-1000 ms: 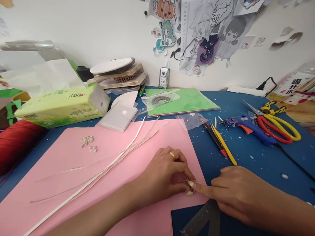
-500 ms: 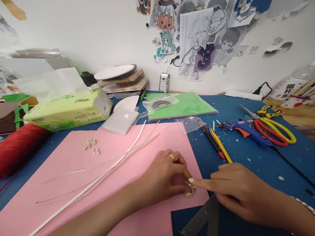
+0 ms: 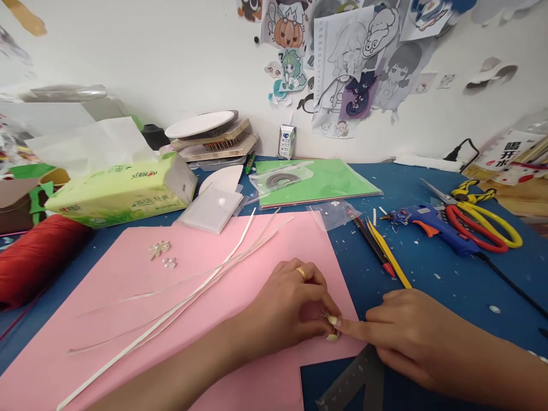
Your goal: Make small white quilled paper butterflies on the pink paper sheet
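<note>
Your left hand (image 3: 286,305) rests on the near right part of the pink sheet (image 3: 171,319). It is curled, thumb and fingertips pinched about a small quilled paper piece (image 3: 332,327). A gold ring shows on one finger.

Your right hand (image 3: 411,337) lies on the blue table (image 3: 449,279) just right of the sheet's edge. Its index finger is stretched out and points left, the tip touching the same piece. The other fingers are folded under and grip nothing.

The piece sits at the sheet's right edge, near you, between both hands. It is largely covered by fingertips, so its long axis and heading cannot be told.

The white paper strips (image 3: 205,282) lie loose on the sheet to the left of your left hand. Their long axis runs from near left to far right.

A second small quilled flower (image 3: 160,249) lies on the far left of the sheet, well apart from the hands.

A metal ruler (image 3: 355,379) lies near you, below your right hand.

A blue glue gun (image 3: 432,224) lies far right, nozzle pointing left.
</note>
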`<state>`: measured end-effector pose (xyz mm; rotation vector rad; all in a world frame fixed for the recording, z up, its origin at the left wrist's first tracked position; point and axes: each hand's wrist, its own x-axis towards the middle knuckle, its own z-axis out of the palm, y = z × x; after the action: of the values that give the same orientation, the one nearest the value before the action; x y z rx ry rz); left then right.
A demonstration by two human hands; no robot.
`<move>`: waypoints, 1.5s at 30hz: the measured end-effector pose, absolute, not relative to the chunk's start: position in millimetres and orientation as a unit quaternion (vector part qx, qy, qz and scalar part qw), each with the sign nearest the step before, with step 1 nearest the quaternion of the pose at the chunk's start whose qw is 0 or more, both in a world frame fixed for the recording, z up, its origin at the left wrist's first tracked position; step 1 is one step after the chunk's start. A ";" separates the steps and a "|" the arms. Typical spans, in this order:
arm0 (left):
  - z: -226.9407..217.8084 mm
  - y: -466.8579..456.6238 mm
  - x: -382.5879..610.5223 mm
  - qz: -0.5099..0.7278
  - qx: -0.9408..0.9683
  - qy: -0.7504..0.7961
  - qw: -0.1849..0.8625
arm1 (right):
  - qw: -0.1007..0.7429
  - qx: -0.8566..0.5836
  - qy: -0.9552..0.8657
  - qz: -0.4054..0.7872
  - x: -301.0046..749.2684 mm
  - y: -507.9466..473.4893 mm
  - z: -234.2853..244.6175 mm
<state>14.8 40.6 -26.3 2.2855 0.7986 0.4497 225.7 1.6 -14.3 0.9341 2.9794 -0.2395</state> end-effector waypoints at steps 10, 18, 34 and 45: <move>-26.3 42.7 14.4 0.169 0.879 0.304 0.326 | -0.008 0.303 0.949 -0.088 224.1 1.6 -17.1; -24.3 39.3 13.9 0.177 0.882 0.303 0.315 | -0.074 0.317 0.932 -0.158 223.0 8.2 -13.6; -11.1 23.6 11.7 0.378 0.861 0.315 0.130 | -0.260 0.435 0.761 -0.405 215.7 14.7 -3.9; -11.9 22.3 12.0 0.334 0.876 0.316 0.145 | -0.268 0.435 0.745 -0.429 208.5 10.0 -4.8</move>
<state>12.0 22.3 -11.9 2.5244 0.9109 0.9638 208.5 10.0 -4.8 1.6640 2.8481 -1.6422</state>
